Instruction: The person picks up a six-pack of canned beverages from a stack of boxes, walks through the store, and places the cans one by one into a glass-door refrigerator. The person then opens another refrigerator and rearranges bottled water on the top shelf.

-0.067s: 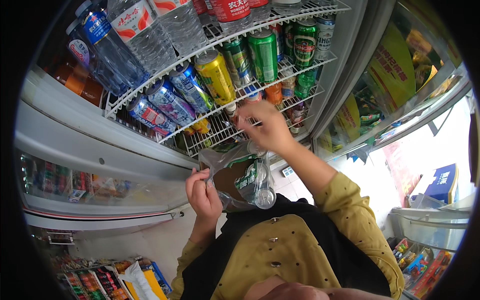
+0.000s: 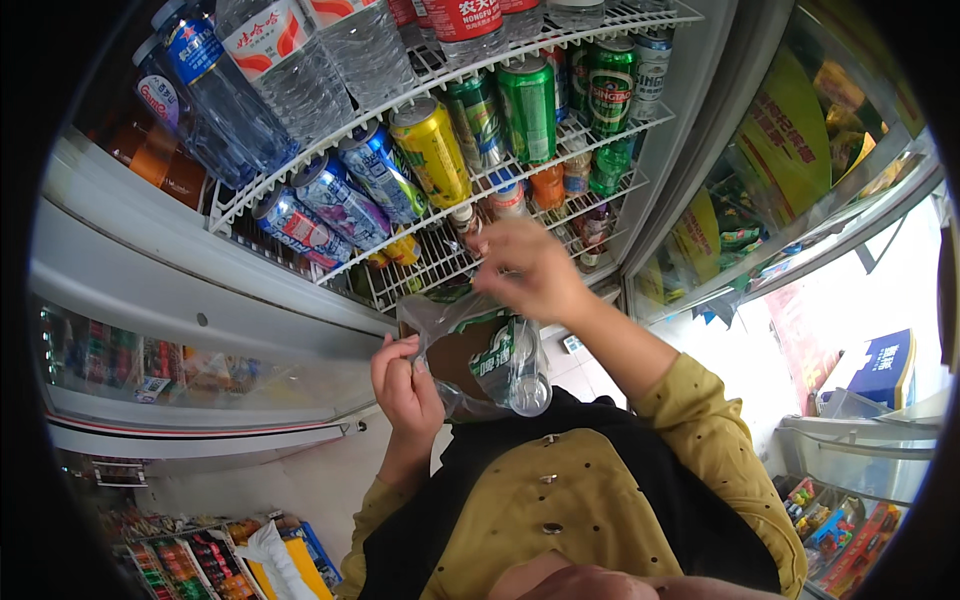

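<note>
My left hand (image 2: 408,388) is closed on the edge of a torn plastic-wrapped pack of cans (image 2: 450,365), held in front of my body. The pack has a brown cardboard base and a green printed film. A few silver-topped cans (image 2: 530,393) stand along its right side. My right hand (image 2: 535,272) hovers just above the pack's far end, slightly blurred, thumb and fingers apart with nothing seen between them. Beyond it, on the fridge shelf, stand a yellow can (image 2: 430,150), a green can (image 2: 527,110) and several blue cans (image 2: 380,175).
Water bottles (image 2: 290,70) fill the upper wire shelf (image 2: 420,90). Smaller bottles (image 2: 548,185) stand on the lower rack. An open fridge door (image 2: 200,300) is at the left, a glass door (image 2: 780,170) at the right. A blue box (image 2: 875,365) sits at the far right.
My right hand has come down a little from the shelf toward the pack. My left hand and the pack have stayed in place.
</note>
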The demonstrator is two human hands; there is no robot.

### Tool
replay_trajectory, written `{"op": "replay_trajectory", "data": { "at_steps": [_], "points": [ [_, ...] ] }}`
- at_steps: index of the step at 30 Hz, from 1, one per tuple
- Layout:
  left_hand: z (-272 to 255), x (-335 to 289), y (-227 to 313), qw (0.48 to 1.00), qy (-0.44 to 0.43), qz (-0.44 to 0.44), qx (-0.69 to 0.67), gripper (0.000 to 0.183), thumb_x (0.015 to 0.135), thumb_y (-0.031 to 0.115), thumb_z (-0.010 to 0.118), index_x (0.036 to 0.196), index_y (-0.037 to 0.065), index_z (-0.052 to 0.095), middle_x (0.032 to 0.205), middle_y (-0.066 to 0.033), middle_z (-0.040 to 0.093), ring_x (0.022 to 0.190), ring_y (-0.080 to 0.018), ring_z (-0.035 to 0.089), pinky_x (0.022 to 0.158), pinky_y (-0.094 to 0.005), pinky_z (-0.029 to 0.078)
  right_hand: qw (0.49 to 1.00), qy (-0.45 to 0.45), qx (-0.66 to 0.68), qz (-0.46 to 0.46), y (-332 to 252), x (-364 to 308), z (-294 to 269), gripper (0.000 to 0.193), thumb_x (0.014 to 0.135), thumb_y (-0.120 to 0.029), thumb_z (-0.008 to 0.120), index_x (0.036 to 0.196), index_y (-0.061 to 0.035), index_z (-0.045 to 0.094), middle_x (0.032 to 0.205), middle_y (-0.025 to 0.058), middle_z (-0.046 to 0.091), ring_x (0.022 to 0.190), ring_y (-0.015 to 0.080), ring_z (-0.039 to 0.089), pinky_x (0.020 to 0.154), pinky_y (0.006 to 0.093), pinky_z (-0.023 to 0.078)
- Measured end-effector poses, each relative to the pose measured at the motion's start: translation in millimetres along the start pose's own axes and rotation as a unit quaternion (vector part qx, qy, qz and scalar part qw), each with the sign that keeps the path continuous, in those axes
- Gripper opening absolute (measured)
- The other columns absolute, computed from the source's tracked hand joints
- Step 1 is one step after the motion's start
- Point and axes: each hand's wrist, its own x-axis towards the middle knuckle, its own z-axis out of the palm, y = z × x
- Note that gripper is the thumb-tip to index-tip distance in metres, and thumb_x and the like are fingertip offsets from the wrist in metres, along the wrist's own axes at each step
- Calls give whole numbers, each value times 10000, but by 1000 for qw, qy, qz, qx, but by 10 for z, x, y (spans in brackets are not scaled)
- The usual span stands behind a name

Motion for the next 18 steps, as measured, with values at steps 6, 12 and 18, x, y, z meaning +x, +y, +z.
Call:
{"op": "replay_trajectory", "data": {
  "at_steps": [6, 12, 18],
  "points": [
    [60, 58, 41, 1000, -5, 7, 0, 49, 865, -61, 543, 844, -23, 521, 1055, -168, 598, 1017, -336, 641, 1096, -553, 424, 934, -195, -271, 125, -603, -329, 34, 447, 812, -405, 790, 1167, -136, 747, 1508, 262, 470, 1370, 496, 469, 1088, 466, 470],
    [71, 50, 23, 1000, -3, 4, -1, 71, 871, -59, 552, 832, -19, 509, 1051, -167, 602, 1010, -338, 641, 1094, -551, 428, 927, -197, -268, 170, -578, -316, 61, 509, 839, -380, 751, 1303, -179, 698, 1462, 300, 488, 1276, 476, 536, 1006, 470, 524],
    [74, 55, -41, 1000, 2, 2, 2, 75, 872, -58, 556, 829, -19, 510, 1051, -166, 602, 1009, -336, 641, 1096, -552, 429, 940, -203, -269, 47, -191, -292, 100, 594, 809, -280, 752, 1381, -168, 639, 1199, 212, 611, 1102, 413, 579, 920, 461, 543]
  ]
}}
